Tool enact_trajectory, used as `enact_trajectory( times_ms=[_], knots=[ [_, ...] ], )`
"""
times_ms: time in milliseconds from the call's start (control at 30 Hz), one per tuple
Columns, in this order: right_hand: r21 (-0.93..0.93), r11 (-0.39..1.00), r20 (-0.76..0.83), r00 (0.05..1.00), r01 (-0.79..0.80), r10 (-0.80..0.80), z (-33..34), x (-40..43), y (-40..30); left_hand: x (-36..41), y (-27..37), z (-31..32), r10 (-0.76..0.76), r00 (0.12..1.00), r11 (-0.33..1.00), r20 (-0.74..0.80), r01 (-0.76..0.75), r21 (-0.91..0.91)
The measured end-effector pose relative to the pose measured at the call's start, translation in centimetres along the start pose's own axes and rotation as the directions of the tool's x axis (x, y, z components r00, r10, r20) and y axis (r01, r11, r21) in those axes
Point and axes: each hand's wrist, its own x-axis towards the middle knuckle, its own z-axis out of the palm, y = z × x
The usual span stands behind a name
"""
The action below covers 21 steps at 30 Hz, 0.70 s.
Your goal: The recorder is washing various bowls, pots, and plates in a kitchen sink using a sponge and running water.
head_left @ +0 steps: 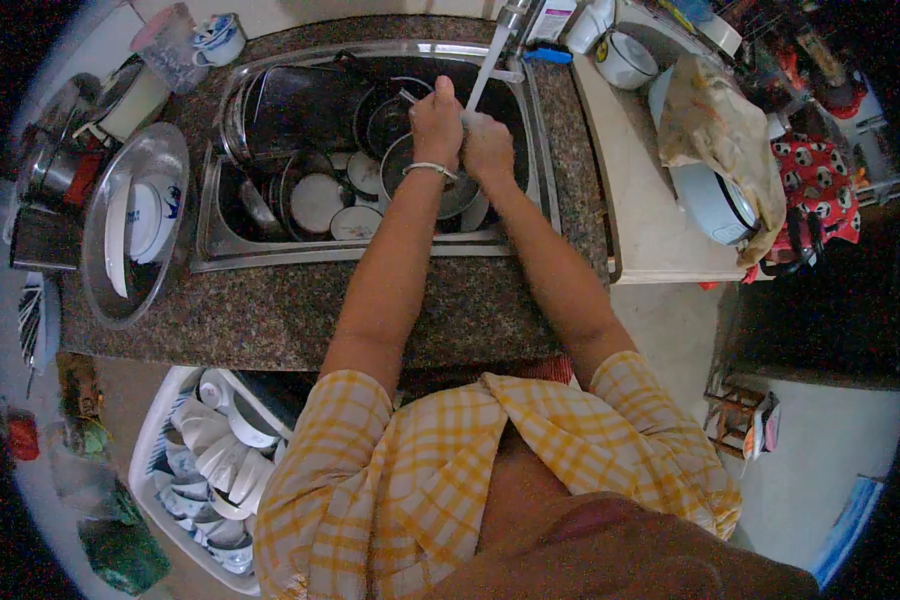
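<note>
My left hand (436, 127) and my right hand (487, 146) are close together over the metal sink (217, 256), by the stream of running water (487, 73) from the tap (513, 15). Both hands have curled fingers; whether something small is between them cannot be made out. A bangle (430, 169) circles my left wrist. Beneath my hands is a round metal bowl (461, 196). Left of it, the sink holds several pale cups or small bowls (318, 202), dark pans and a large dark tray (300, 105) leaning at the back.
On the granite counter (285, 315) a clear basin (99, 289) holds plates. A patterned mug (221, 41) stands behind. A blue brush (547, 56) lies right of the tap. Farther right are a white pot (626, 61) and a cloth-covered container (709, 202). A white rack (144, 450) of bowls sits below left.
</note>
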Motion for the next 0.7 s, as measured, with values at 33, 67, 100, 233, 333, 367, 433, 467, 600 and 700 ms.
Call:
enact_trajectory(
  times_ms=[33, 67, 100, 233, 333, 367, 433, 467, 600, 700],
  knots=[
    [-0.003, 1.0, -0.005, 1.0, 0.002, -0.002, 0.4, 0.2, 0.7, 0.3, -0.6, 0.4, -0.064, 0.998, 0.994, 0.013, 0.065, -0.087],
    [0.204, 0.973, -0.089, 0.987, -0.111, 0.132, 1.2, 0.5, 1.7, 0.7, -1.3, 0.7, -0.06, 0.998, 0.994, 0.015, 0.061, -0.091],
    [0.41, 0.891, -0.137, 0.952, -0.197, 0.274, 1.6, 0.6, 2.0, 0.9, -1.6, 0.6, -0.057, 0.998, 0.979, 0.016, 0.059, -0.198],
    [0.912, 0.358, 0.043, 0.912, -0.203, 0.408, 1.3, 1.1, 3.3, 1.4, -2.3, 0.5, -0.145, 0.989, 0.889, 0.003, 0.132, -0.438],
    [0.981, 0.066, 0.15, 0.935, -0.18, 0.32, 1.2, 1.1, 3.4, 1.8, -2.4, 0.2, -0.272, 0.958, 0.807, 0.087, 0.276, -0.522],
    [0.985, 0.065, 0.132, 0.943, -0.159, 0.307, 1.3, 1.2, 3.4, 1.8, -2.6, 0.2, -0.273, 0.958, 0.807, 0.086, 0.277, -0.521],
    [0.988, 0.066, 0.112, 0.95, -0.136, 0.293, 1.5, 1.5, 3.7, 1.7, -2.7, 0.5, -0.187, 0.982, 0.862, 0.037, 0.182, -0.473],
    [0.985, 0.072, 0.126, 0.946, -0.154, 0.299, 1.6, 1.6, 3.8, 1.7, -2.8, 0.4, -0.186, 0.982, 0.862, 0.036, 0.181, -0.473],
    [0.975, 0.028, 0.197, 0.911, -0.222, 0.362, 1.7, 1.6, 4.5, 0.7, -1.5, 0.1, -0.226, 0.96, 0.833, 0.163, 0.277, -0.479],
    [0.937, 0.03, 0.311, 0.872, -0.347, 0.379, 1.9, 1.8, 5.2, 0.1, -0.5, 0.2, -0.22, 0.967, 0.823, 0.132, 0.256, -0.506]
  ],
)
